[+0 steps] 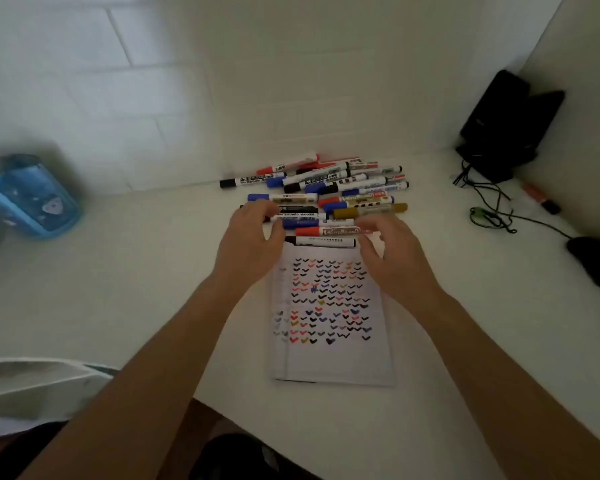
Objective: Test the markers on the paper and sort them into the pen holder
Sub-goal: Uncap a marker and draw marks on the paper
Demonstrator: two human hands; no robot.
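Note:
A pile of whiteboard markers (329,188) with black, blue, red and gold caps lies at the back of the white table (136,289). In front of it is a sheet of paper (333,362) covered with coloured tick marks. My right hand (392,254) pinches the right end of a red-capped marker (326,232) at the front of the pile. My left hand (250,237) hovers with curled fingers over the left ends of the front markers; whether it grips one is hidden. A blue pen holder (35,199), blurred, stands at the far left.
A black device (506,126) leans in the back right corner with cables (489,209) trailing from it. An orange marker (541,200) and a black mouse (596,265) lie at the right. A white object (42,379) is at the lower left edge.

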